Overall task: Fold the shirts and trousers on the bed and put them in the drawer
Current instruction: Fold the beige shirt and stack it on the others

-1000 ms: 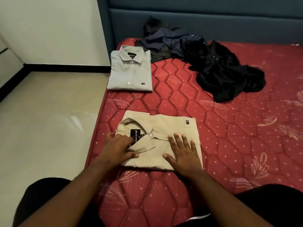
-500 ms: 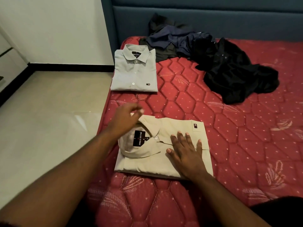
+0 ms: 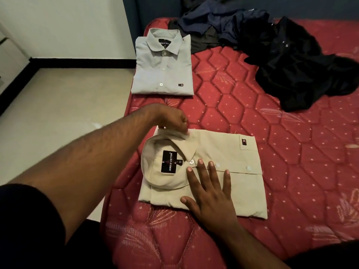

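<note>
Fingers of the left hand [image 3: 169,119] curl down and pinch the far edge of the collar of the folded beige shirt [image 3: 213,171]. The right hand [image 3: 211,193] lies flat, fingers straight and slightly spread, pressing the shirt's front beside the button placket. The shirt rests on the red mattress [image 3: 291,171] near its left edge, long axis running left to right, collar pointing left. A folded grey shirt [image 3: 163,65] lies beyond it, collar toward the headboard, beside a heap of dark clothes [image 3: 281,55].
</note>
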{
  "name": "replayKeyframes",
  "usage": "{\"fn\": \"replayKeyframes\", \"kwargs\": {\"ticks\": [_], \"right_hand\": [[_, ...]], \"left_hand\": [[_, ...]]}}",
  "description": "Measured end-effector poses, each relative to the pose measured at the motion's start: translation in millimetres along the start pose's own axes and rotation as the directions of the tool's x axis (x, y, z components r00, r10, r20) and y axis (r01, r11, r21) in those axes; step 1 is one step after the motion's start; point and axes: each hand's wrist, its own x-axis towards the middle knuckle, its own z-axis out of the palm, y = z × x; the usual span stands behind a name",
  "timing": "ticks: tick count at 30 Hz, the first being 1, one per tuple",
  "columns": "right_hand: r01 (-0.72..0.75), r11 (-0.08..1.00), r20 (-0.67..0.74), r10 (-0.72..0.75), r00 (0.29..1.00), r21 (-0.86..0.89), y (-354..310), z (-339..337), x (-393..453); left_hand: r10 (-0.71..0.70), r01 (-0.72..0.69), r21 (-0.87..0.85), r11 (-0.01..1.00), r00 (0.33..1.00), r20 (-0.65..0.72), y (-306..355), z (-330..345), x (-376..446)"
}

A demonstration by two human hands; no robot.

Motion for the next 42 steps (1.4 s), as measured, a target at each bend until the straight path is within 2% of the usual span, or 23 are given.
{"fn": "replayKeyframes", "kwargs": {"ticks": [2, 5, 9, 12, 16, 18, 21, 23, 24, 25, 27, 28, 29, 30, 31, 33, 35, 36, 37, 38, 39, 40, 42], "right_hand": [[0.027, 0.999, -0.028, -0.028, 0.999, -0.016, -1, -2, -1], [0.098, 0.995, -0.070, -0.100, 0.993, -0.037, -1, -5, -4], [0.176, 0.982, 0.008, -0.176, 0.984, -0.064, -4, -3, -2], [0.165, 0.984, 0.078, -0.159, 0.984, -0.068, -8, 0, -1], [0.249, 0.963, 0.027, -0.248, 0.968, -0.102, -8, 1, -5], [0.287, 0.952, 0.016, -0.287, 0.958, -0.107, -11, 2, -6], [0.309, 0.944, 0.015, -0.309, 0.951, -0.115, -13, 4, -5], [0.319, 0.941, 0.022, -0.318, 0.948, -0.110, -17, 3, -6], [0.330, 0.937, 0.026, -0.329, 0.944, -0.112, -20, 4, -8], [0.345, 0.933, 0.051, -0.341, 0.939, -0.103, -24, 3, -10], [0.347, 0.936, 0.100, -0.341, 0.935, -0.061, -29, 6, -15], [0.330, 0.943, 0.130, -0.323, 0.937, -0.036, -28, 9, -15], [0.306, 0.952, 0.177, -0.300, 0.937, -0.007, -27, 9, -14], [0.289, 0.957, 0.226, -0.286, 0.931, 0.019, -28, 6, -13], [0.276, 0.961, 0.284, -0.274, 0.919, 0.035, -29, 3, -10], [0.286, 0.953, 0.366, -0.304, 0.880, 0.104, -30, -10, 2], [0.214, 0.940, 0.399, -0.309, 0.864, 0.266, -22, -29, 13], [0.170, 0.942, 0.318, -0.263, 0.911, 0.290, -13, -36, 16], [0.088, 0.961, 0.173, -0.136, 0.976, 0.261, 0, -44, 16], [-0.051, 0.976, 0.065, 0.038, 0.997, 0.211, 19, -46, 14], [-0.231, 0.958, 0.083, 0.220, 0.972, 0.167, 37, -49, 7], [-0.381, 0.918, 0.197, 0.356, 0.913, 0.109, 50, -49, -5], [-0.487, 0.873, 0.383, 0.445, 0.810, 0.016, 60, -39, -27]], "left_hand": [[-0.007, 0.009, -0.037, 0.999, 0.998, 0.061, 5, 0, 1], [0.039, -0.047, 0.105, 0.993, 0.996, 0.080, 14, -4, -4], [0.143, -0.116, 0.206, 0.972, 0.982, -0.122, 24, -17, -4], [0.119, -0.061, 0.256, 0.965, 0.968, -0.220, 3, 7, 9], [0.193, -0.152, 0.147, 0.977, 0.926, -0.325, -15, 26, 14], [0.259, -0.190, 0.214, 0.958, 0.893, -0.367, -18, 27, 12], [0.248, -0.059, 0.420, 0.906, 0.877, -0.411, -17, 37, 6], [0.217, 0.042, 0.461, 0.887, 0.842, -0.494, -9, 45, -2], [0.228, 0.073, 0.458, 0.886, 0.792, -0.567, -4, 48, -9], [0.258, 0.070, 0.422, 0.904, 0.697, -0.668, -1, 53, -21], [0.249, -0.056, 0.250, 0.966, 0.445, -0.860, -2, 70, -53], [0.148, -0.153, 0.101, 0.983, 0.338, -0.929, -4, 86, -72], [-0.029, -0.233, -0.095, 0.968, 0.271, -0.962, -8, 109, -92], [-0.249, -0.285, -0.318, 0.904, 0.252, -0.935, -12, 134, -113], [-0.451, -0.302, -0.522, 0.798, 0.275, -0.849, -15, 159, -130], [-0.655, -0.208, -0.755, 0.621, 0.392, -0.646, -15, 196, -151], [-0.643, -0.069, -0.786, 0.614, 0.533, -0.550, -13, 209, -159], [-0.593, -0.043, -0.756, 0.653, 0.592, -0.546, -13, 208, -160], [-0.551, -0.036, -0.734, 0.678, 0.636, -0.540, -12, 207, -162], [-0.541, -0.034, -0.738, 0.674, 0.658, -0.524, -14, 206, -159], [-0.561, -0.044, -0.777, 0.628, 0.667, -0.491, -18, 206, -154], [-0.602, -0.071, -0.846, 0.528, 0.672, -0.432, -20, 205, -152], [-0.630, -0.123, -0.922, 0.368, 0.696, -0.344, -22, 195, -147]]}}
